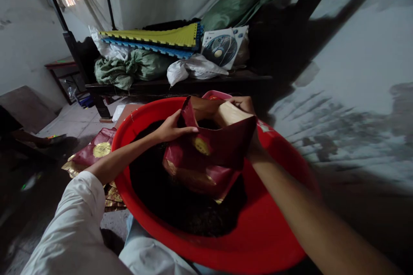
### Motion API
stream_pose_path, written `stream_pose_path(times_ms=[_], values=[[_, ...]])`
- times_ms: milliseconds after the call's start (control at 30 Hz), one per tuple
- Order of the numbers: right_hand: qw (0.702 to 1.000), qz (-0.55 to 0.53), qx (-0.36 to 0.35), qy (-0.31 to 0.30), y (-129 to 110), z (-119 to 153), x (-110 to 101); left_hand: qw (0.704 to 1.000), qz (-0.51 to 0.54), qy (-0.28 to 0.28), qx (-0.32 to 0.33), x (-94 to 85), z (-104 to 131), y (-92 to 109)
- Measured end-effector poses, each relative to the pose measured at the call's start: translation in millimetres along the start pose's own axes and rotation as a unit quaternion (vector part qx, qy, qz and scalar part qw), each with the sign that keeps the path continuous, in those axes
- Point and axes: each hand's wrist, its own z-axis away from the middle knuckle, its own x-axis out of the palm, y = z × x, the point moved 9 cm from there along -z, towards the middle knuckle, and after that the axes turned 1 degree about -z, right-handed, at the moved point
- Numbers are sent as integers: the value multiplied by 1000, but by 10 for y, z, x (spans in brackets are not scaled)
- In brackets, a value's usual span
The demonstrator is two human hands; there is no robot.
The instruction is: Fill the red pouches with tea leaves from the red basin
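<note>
A dark red and gold bag [206, 154] stands tilted with its mouth open over a big red tub [274, 232]. My left hand [172, 128] grips the bag's left side, the thumb lying across its front. At the right of the mouth, my right hand [245, 109] is closed, partly hidden by the bag. Beside its fingers a pale cream surface [230, 114] shows in the opening; I cannot tell whether it is the lining or a scoop. Dark loose material [206, 219] lies in the tub, under and around the bag.
Another red and gold bag [100, 148] lies left of the tub, with gold packets [112, 195] below it. A pink container [216, 94] is behind the tub. The dark bench [180, 84] holds sacks, foam mats [155, 36] and a fan [222, 47]. A person's arm [32, 137] shows at left.
</note>
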Motion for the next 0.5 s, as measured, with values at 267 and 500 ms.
stream_pose_path(times_ms=[267,500], values=[[998,-62,2,-28,-19,36,65,997,-68,43,18,-82,61,160],[999,-9,-9,32,202,-24,7,976,-97,187,46,-390,112,350]])
